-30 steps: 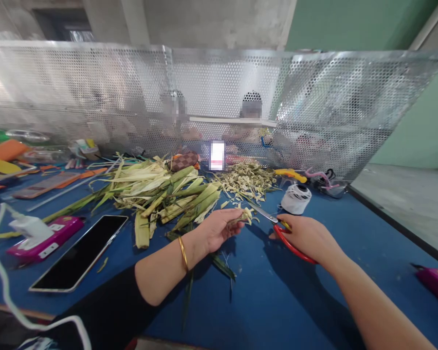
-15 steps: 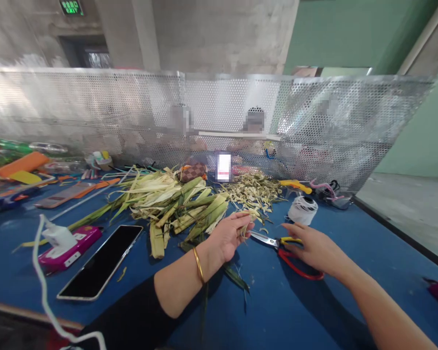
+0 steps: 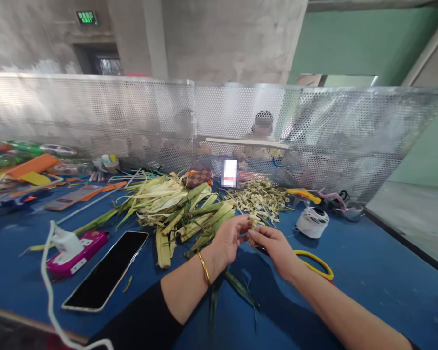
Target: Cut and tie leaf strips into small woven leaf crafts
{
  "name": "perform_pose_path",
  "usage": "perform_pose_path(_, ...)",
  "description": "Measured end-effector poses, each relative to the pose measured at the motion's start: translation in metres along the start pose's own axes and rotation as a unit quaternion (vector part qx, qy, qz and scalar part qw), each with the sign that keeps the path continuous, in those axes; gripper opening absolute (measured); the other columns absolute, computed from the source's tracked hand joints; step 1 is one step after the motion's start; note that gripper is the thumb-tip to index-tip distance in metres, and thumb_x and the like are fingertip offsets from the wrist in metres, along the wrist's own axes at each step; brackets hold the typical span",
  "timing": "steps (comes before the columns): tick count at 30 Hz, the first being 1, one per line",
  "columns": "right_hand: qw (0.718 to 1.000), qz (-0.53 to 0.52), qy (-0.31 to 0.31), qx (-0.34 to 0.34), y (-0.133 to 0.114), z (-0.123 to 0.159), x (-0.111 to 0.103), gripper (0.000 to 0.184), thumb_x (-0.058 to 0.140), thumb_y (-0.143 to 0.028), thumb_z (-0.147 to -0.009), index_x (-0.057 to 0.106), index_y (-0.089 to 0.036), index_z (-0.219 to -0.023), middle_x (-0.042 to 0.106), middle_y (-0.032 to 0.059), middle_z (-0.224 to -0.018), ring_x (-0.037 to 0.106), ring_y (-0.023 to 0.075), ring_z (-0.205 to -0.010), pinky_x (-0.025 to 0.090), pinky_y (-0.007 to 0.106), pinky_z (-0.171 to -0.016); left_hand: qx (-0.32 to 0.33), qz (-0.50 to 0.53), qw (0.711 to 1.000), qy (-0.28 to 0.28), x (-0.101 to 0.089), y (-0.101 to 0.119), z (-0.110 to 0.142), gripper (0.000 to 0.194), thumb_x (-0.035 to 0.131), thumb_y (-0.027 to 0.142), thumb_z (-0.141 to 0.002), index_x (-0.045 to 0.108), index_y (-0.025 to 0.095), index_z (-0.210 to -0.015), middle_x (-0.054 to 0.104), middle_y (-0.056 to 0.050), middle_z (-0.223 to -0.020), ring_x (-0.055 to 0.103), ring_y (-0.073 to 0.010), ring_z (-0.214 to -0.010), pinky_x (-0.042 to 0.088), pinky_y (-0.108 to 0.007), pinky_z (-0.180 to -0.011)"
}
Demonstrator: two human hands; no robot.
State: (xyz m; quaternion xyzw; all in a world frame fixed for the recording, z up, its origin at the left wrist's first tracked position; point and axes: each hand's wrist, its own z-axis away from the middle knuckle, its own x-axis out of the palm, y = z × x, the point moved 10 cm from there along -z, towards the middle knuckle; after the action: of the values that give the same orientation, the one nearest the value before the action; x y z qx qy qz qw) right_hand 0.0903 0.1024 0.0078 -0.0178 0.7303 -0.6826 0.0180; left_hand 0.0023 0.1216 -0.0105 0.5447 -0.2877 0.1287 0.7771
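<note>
My left hand (image 3: pixel 230 239), a gold bangle at its wrist, pinches a small bunch of pale corn husk strips (image 3: pixel 254 221). Against it, my right hand (image 3: pixel 274 245) has its thumb and fingers closed on the lower part of the same bunch. Under the right hand and forearm lies a pair of scissors (image 3: pixel 323 262); its yellow loop and a bit of red show, the rest is hidden. A heap of corn husks (image 3: pixel 168 206) lies left of the hands. Small curled husk pieces (image 3: pixel 259 198) are piled just behind them.
A spool of white thread (image 3: pixel 313 222) stands at right, with a yellow tool (image 3: pixel 303 195) behind it. On the left lie a phone (image 3: pixel 105 272) and a magenta power strip (image 3: pixel 81 260) with a white cable. A perforated metal screen (image 3: pixel 149 121) closes off the table's back; people sit beyond it.
My right hand has moved left from the scissors to the husk bunch in my left hand and closed on it. The scissors stay on the table. The view has shifted slightly.
</note>
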Motion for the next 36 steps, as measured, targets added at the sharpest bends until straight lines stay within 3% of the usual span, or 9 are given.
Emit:
perform_pose_path(5,0.982,0.174,-0.033,-0.066,-0.004,0.001,-0.006,0.039,0.056,-0.053,-0.077,0.052,-0.019,-0.059,0.049,-0.0018,-0.057,0.043,0.0134,-0.057,0.034,0.027,-0.057,0.077,-0.181,0.980,-0.008,0.006,0.016,0.005,0.023,0.077,0.032,-0.058,0.067,0.014,-0.068,0.062,-0.001,-0.066,0.054,-0.0130,-0.067,0.042,-0.025,-0.066)
perform_pose_path(8,0.941,0.300,-0.011,-0.153,-0.018,0.006,-0.006,0.032,0.047,-0.043,-0.085,0.051,-0.020,-0.062,0.051,0.0003,-0.062,0.046,0.0154,-0.061,0.035,0.028,-0.060,0.128,-0.235,0.963,0.028,0.005,0.024,0.009,0.022,0.076,0.034,-0.059,0.066,0.014,-0.059,0.060,-0.001,-0.060,0.050,-0.0119,-0.061,0.039,-0.026,-0.062)
perform_pose_path(11,0.882,0.399,0.006,-0.249,-0.034,0.019,0.003,0.027,0.044,-0.032,-0.089,0.051,-0.021,-0.065,0.055,0.0031,-0.069,0.049,0.0170,-0.068,0.036,0.029,-0.066,0.101,-0.212,0.970,0.059,-0.003,0.018,0.007,0.023,0.077,0.035,-0.058,0.065,0.015,-0.058,0.060,-0.001,-0.060,0.050,-0.0126,-0.061,0.039,-0.027,-0.062)
perform_pose_path(13,0.866,0.427,0.016,-0.260,-0.036,0.022,0.006,0.026,0.044,-0.029,-0.089,0.052,-0.021,-0.066,0.056,0.0035,-0.071,0.050,0.0172,-0.069,0.036,0.028,-0.065,0.061,-0.185,0.979,0.067,-0.008,0.010,0.003,0.023,0.079,0.034,-0.057,0.064,0.015,-0.057,0.060,-0.001,-0.061,0.052,-0.0137,-0.065,0.039,-0.027,-0.064)
perform_pose_path(16,0.873,0.423,0.028,-0.241,-0.031,0.021,0.003,0.027,0.044,-0.030,-0.089,0.051,-0.022,-0.065,0.056,0.0030,-0.070,0.051,0.0170,-0.067,0.036,0.027,-0.063,0.019,-0.171,0.982,0.073,-0.012,0.003,0.002,0.024,0.080,0.035,-0.056,0.065,0.017,-0.061,0.061,-0.002,-0.064,0.054,-0.0156,-0.070,0.040,-0.027,-0.066)
perform_pose_path(21,0.901,0.369,0.053,-0.221,-0.027,0.013,-0.009,0.030,0.046,-0.037,-0.089,0.050,-0.021,-0.063,0.054,0.0007,-0.065,0.049,0.0157,-0.063,0.036,0.027,-0.061,0.013,-0.168,0.984,0.057,-0.005,0.006,0.009,0.036,0.071,0.053,-0.065,0.064,0.017,-0.068,0.065,-0.005,-0.076,0.058,-0.0181,-0.078,0.041,-0.029,-0.070)
perform_pose_path(28,0.929,0.310,0.044,-0.198,-0.024,0.011,-0.011,0.027,0.050,-0.037,-0.084,0.048,-0.021,-0.062,0.052,-0.0012,-0.062,0.048,0.0152,-0.062,0.037,0.026,-0.061,0.094,-0.212,0.971,0.051,-0.002,0.014,0.006,0.024,0.079,0.031,-0.055,0.065,0.014,-0.065,0.063,-0.003,-0.067,0.053,-0.0144,-0.065,0.042,-0.028,-0.066)
perform_pose_path(33,0.930,0.311,0.027,-0.195,-0.021,0.008,-0.010,0.027,0.052,-0.036,-0.081,0.048,-0.021,-0.059,0.051,-0.0015,-0.062,0.047,0.0147,-0.062,0.037,0.026,-0.062,0.076,-0.212,0.972,0.067,-0.007,0.008,0.003,0.025,0.078,0.035,-0.056,0.062,0.016,-0.059,0.061,-0.002,-0.064,0.054,-0.0153,-0.067,0.042,-0.027,-0.065)
perform_pose_path(36,0.938,0.315,-0.001,-0.148,-0.012,0.001,-0.012,0.027,0.053,-0.036,-0.079,0.050,-0.020,-0.058,0.048,-0.0027,-0.059,0.044,0.0135,-0.059,0.034,0.026,-0.058,0.066,-0.227,0.970,0.058,-0.005,0.012,0.004,0.031,0.075,0.045,-0.061,0.062,0.017,-0.065,0.063,-0.002,-0.070,0.055,-0.0158,-0.073,0.042,-0.026,-0.067)
